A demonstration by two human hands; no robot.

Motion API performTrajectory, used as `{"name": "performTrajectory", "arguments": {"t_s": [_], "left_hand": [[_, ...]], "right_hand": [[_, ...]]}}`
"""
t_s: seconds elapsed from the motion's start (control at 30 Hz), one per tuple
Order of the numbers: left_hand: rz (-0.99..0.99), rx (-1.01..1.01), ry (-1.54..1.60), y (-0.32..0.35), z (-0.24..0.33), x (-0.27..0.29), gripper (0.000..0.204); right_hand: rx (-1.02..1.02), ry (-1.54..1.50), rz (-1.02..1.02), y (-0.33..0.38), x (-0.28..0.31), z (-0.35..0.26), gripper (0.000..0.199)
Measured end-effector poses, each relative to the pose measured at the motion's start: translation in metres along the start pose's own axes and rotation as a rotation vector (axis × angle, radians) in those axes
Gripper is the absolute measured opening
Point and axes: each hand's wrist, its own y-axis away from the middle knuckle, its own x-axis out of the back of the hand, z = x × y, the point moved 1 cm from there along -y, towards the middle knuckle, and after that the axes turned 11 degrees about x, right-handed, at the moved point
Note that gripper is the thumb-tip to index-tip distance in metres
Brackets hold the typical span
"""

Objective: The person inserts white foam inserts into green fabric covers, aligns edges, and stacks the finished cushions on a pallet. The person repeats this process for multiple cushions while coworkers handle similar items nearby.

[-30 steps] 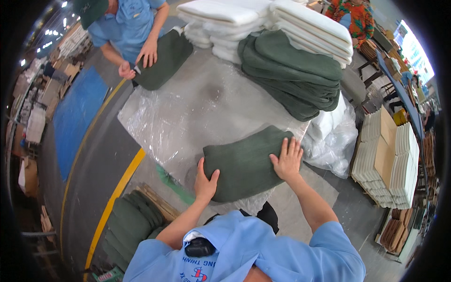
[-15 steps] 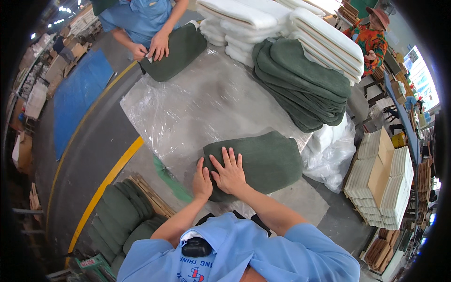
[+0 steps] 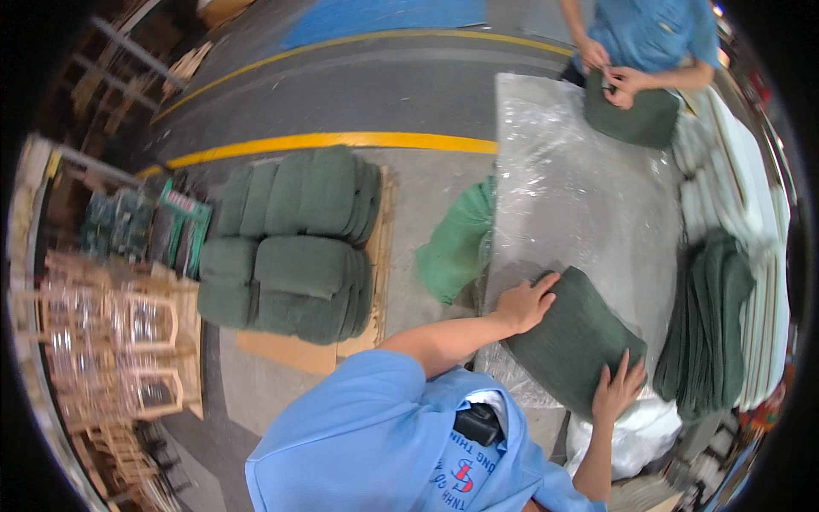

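A dark green fabric cushion (image 3: 573, 341) lies at a slant on the near part of the plastic-covered table (image 3: 589, 205). My left hand (image 3: 525, 305) rests at its far left corner, fingers apart over the edge. At the cushion's right end, my right hand (image 3: 620, 388) lies on top with spread fingers. Whatever is under the cushion's edges is hidden. Across the table, a co-worker's hands (image 3: 616, 81) pinch the edge of another dark green cushion (image 3: 636, 115).
Green cushions (image 3: 294, 243) are stacked on cardboard and wood at the left. A green sack (image 3: 461, 243) sits against the table. More green pieces (image 3: 708, 324) and white padding (image 3: 725, 162) are piled at the right. Wooden frames (image 3: 128, 341) stand far left; a plastic bag (image 3: 627, 439) lies near right.
My view has swung left, bringing the cushion stacks into sight. My hands have parted from side by side to opposite ends of the cushion, which now lies at a different slant.
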Motion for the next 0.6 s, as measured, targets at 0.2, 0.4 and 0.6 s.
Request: {"name": "performTrajectory", "arguments": {"t_s": [0.2,0.4,0.6], "left_hand": [[0.172,-0.025,-0.030,0.010,-0.011,-0.013,0.051],[0.219,-0.032,-0.003,0.018,-0.010,-0.015,0.053],[0.237,0.263,0.253,0.048,-0.002,-0.013,0.070]], "right_hand": [[-0.006,-0.088,-0.030,-0.007,-0.024,0.034,0.062],[-0.123,-0.423,0.211,-0.026,-0.054,0.075,0.069],[-0.454,-1.502,0.069,-0.021,-0.060,0.132,0.077]]}}
